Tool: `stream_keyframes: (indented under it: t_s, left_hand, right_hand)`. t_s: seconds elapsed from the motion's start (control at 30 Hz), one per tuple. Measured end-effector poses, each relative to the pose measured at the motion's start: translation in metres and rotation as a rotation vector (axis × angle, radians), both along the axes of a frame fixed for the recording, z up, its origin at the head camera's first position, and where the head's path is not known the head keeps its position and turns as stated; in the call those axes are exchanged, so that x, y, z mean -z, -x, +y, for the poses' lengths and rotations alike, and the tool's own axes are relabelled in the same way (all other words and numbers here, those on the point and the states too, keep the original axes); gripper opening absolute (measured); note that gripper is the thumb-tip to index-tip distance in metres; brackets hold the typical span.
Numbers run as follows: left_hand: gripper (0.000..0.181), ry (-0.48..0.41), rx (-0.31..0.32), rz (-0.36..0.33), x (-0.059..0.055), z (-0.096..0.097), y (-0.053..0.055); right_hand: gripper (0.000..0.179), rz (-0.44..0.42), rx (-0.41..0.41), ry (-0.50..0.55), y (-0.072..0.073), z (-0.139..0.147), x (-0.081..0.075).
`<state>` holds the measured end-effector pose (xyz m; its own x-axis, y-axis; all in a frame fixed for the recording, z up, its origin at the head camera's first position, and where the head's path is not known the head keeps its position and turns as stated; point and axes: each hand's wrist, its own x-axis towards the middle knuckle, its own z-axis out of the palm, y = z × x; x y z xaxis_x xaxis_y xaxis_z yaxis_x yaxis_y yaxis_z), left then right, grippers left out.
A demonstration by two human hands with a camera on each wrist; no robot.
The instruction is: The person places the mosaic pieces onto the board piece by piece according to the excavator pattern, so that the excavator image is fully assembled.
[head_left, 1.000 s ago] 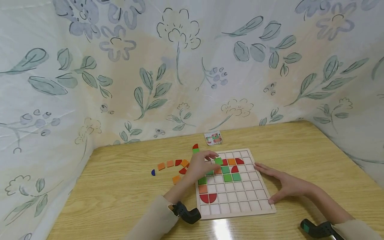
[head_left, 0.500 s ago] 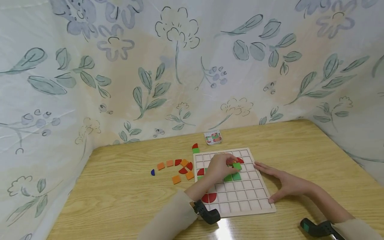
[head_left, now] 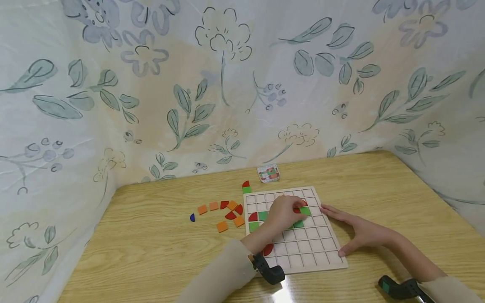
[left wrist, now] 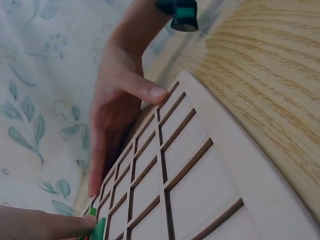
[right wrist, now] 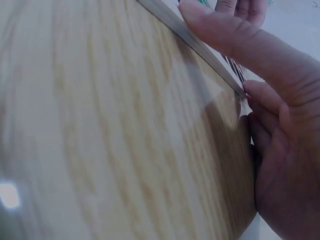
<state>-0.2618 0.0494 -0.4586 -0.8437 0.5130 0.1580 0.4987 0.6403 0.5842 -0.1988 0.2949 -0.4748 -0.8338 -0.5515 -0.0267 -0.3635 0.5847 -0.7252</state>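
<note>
My left hand (head_left: 285, 214) reaches over a white gridded board (head_left: 314, 245) and pinches a green square tile (head_left: 305, 211) between thumb and fingers, right at a cell in the upper right part. In the left wrist view, this tile (left wrist: 92, 214) shows at the fingertip, close to another green tile (left wrist: 98, 230) on the board. My right hand (head_left: 361, 230) rests along the board's right edge, fingers straight, thumb (left wrist: 150, 92) at the near corner. Red (head_left: 253, 216) and green (head_left: 254, 227) tiles lie in the grid; my left hand and forearm hide others.
Left of the board lie loose orange squares (head_left: 222, 227), red quarter-rounds (head_left: 230, 215) and a blue piece (head_left: 192, 217). A red and a green piece (head_left: 246, 190) sit at its far left corner. A small patterned card (head_left: 268, 173) lies behind it, before the floral cloth (head_left: 235, 84).
My left hand has carried the green tile rightward across the board and down to a cell near the upper right. The right hand has stayed at the board's edge.
</note>
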Motion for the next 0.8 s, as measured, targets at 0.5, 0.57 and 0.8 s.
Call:
stream_keyframes:
  t_s: [0.5,0.57,0.8]
  left_hand:
    - [0.023,0.093,-0.028,0.084,-0.0020,0.0045,-0.0021]
    - [0.024,0.099,-0.024,0.090,-0.0020,0.0042,-0.0026]
    - [0.024,0.075,-0.003,0.098,-0.0015,0.0014,-0.0018]
  right_hand:
    - [0.102,-0.006,0.014,-0.006,-0.0005,-0.0003,0.0007]
    - [0.102,-0.010,0.020,-0.013,-0.0008,-0.0005,0.0003]
    - [0.102,-0.015,0.019,-0.013,-0.0015,-0.0010,-0.0006]
